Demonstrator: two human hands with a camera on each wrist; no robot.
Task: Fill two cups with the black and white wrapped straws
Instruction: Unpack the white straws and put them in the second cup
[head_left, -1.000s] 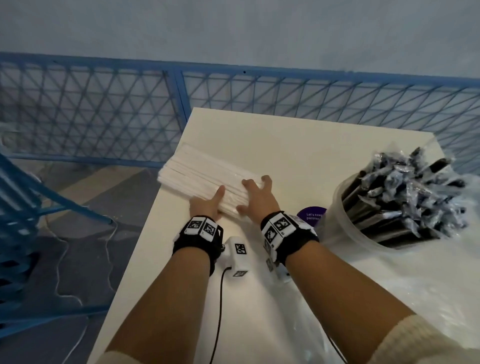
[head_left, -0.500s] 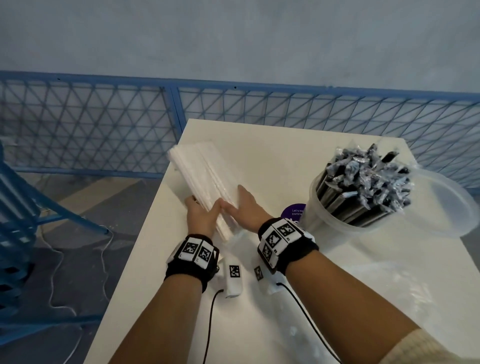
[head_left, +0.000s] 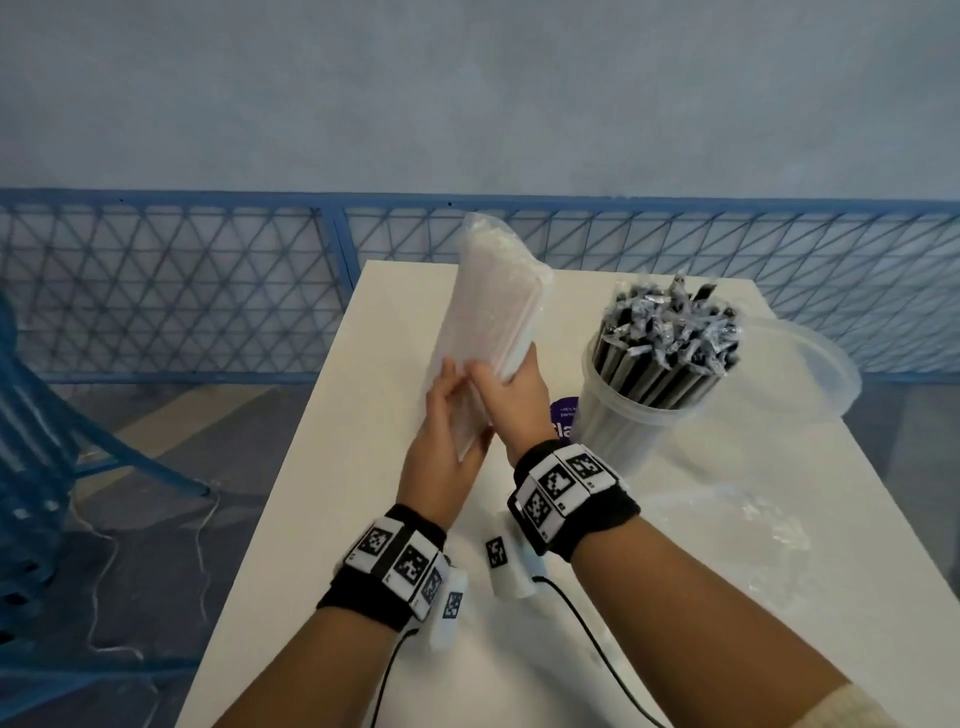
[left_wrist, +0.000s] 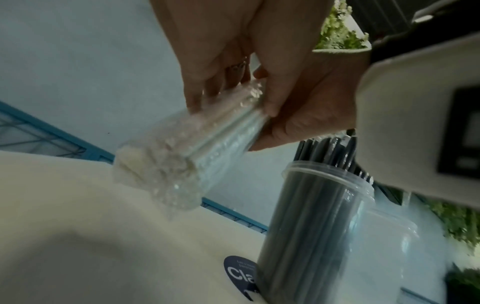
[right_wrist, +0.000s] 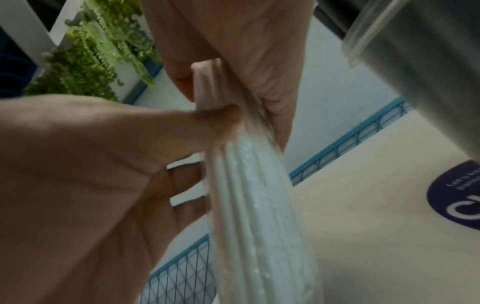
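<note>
Both hands hold a bundle of white wrapped straws (head_left: 491, 312) in clear film, raised off the white table (head_left: 395, 332) and tilted nearly upright. My left hand (head_left: 451, 415) grips its lower end from the left; my right hand (head_left: 508, 382) curls round it from the right. In the wrist views the bundle (left_wrist: 182, 152) (right_wrist: 259, 205) runs out from between the fingers. To the right stands a clear cup (head_left: 618, 415) packed with black wrapped straws (head_left: 670, 332). Behind it on the right is a second clear cup (head_left: 815, 364), which looks empty.
A crumpled clear plastic bag (head_left: 737, 540) lies on the table near my right forearm. A round purple sticker (head_left: 563, 413) sits by the full cup. Blue mesh fencing (head_left: 208, 291) runs behind the table, whose left edge drops to the floor.
The white straw bundle lay flat on the table a second ago. Both hands gathered it, turned it lengthwise and lifted it into the air. The view shifted towards the cups.
</note>
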